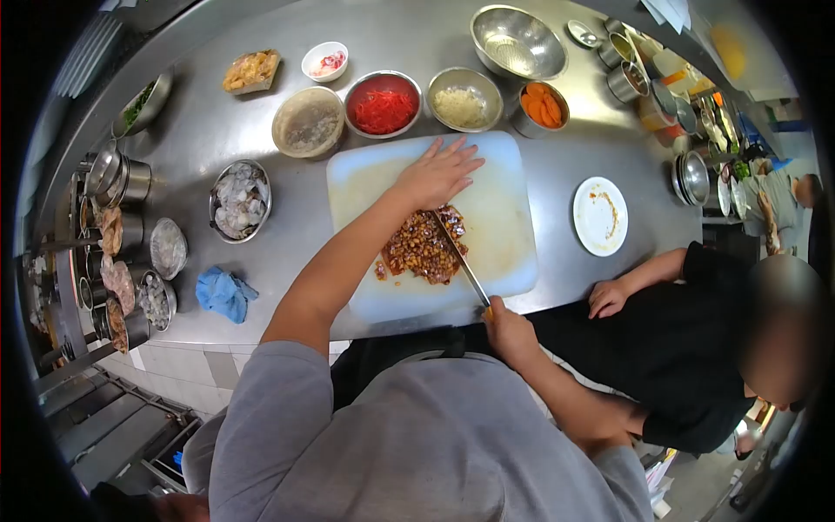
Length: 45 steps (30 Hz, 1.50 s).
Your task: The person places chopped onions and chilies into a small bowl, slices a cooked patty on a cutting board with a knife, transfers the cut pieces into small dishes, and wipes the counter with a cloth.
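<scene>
A white cutting board (509, 200) lies on the steel counter with a heap of chopped, glossy brown food (422, 248) on it; I cannot tell its kind. My right hand (511, 332) is closed around the handle of a knife (470, 274) at the board's near edge. The blade reaches away from me into the heap, and its far end lies close to my left wrist. With fingers spread, my left hand (439, 174) rests over the far part of the board, just beyond the heap, and holds nothing.
Behind the board stand bowls of red shreds (383, 103) and pale chopped bits (461, 106), and a tin of orange slices (541, 106). A bowl of shrimp (241, 200) and a blue cloth (224, 293) lie left. Right are a smeared plate (600, 217) and another person's hand (611, 297).
</scene>
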### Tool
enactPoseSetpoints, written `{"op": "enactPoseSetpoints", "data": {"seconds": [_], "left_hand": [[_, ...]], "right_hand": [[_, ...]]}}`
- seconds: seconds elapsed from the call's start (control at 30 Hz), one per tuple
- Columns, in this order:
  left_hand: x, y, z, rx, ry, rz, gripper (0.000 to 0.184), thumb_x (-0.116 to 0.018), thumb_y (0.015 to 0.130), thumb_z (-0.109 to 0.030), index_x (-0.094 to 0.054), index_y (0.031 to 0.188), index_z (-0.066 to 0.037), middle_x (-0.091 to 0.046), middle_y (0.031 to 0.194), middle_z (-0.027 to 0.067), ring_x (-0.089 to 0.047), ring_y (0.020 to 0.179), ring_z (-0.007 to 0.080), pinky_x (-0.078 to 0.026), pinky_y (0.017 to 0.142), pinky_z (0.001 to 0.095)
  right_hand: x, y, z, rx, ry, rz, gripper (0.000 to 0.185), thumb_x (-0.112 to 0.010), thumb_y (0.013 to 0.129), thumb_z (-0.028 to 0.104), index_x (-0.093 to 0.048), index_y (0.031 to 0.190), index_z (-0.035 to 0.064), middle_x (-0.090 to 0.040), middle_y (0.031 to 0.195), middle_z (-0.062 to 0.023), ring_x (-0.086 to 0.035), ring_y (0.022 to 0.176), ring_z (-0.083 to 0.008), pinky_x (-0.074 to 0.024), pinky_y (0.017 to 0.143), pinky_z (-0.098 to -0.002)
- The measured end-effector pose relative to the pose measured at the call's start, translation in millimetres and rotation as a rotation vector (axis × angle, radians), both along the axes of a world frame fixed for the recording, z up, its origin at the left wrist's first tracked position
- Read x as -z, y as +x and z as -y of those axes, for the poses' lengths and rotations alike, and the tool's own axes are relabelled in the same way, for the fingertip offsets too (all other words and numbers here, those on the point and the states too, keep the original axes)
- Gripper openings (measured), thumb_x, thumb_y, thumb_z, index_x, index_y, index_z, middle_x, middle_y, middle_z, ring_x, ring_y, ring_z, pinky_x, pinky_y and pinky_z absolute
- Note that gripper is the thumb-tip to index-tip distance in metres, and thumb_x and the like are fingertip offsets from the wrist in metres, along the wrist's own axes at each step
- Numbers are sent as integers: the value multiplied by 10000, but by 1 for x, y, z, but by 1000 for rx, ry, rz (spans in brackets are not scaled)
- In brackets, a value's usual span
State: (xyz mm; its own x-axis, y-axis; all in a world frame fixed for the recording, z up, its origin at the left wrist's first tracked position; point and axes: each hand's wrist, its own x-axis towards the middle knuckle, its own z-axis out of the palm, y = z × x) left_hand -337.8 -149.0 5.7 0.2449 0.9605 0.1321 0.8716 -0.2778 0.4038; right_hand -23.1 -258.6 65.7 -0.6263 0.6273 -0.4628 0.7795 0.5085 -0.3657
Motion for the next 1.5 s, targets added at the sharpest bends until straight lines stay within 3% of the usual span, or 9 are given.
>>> {"op": "enactPoseSetpoints", "data": {"seconds": [0.27,0.47,0.73,1.17,1.5], "left_hand": [[-6,6,2,29,-44,-50,463,-400,1035,-319,-423,1465,-148,-341,1555,92,-194,1487,278,-133,1215,507],[-1,2,-4,43,-17,-57,458,-385,1044,-322,-430,1456,-127,-354,1548,101,-214,1481,289,-150,1213,500],[-40,-5,9,72,-26,53,461,-384,1046,-332,-437,1447,-110,-392,1524,113,-247,1468,306,-178,1210,479],[0,-25,31,31,-46,149,449,-385,1042,-281,-431,1450,-100,-378,1533,123,-215,1480,301,-160,1215,470],[-4,-27,26,20,-31,246,436,-375,1044,-303,-457,1428,-113,-400,1519,113,-232,1473,289,-155,1216,466]], "right_hand": [[3,3,8,63,9,-52,276,-557,956,252,-454,1117,52,-670,752,-211,-661,691,-409,-519,596,-524],[-41,2,-10,28,-34,-28,290,-566,951,251,-459,1128,48,-673,764,-220,-662,711,-416,-520,624,-523],[-76,-6,10,52,-66,-56,262,-548,957,237,-459,1102,37,-670,763,-219,-661,725,-421,-513,635,-529],[-96,-39,13,4,-130,69,251,-545,957,223,-441,1072,26,-667,816,-233,-655,784,-440,-503,676,-539],[-111,-47,4,-24,-137,118,227,-524,960,192,-462,1071,4,-671,786,-222,-672,778,-410,-528,663,-511]]}}
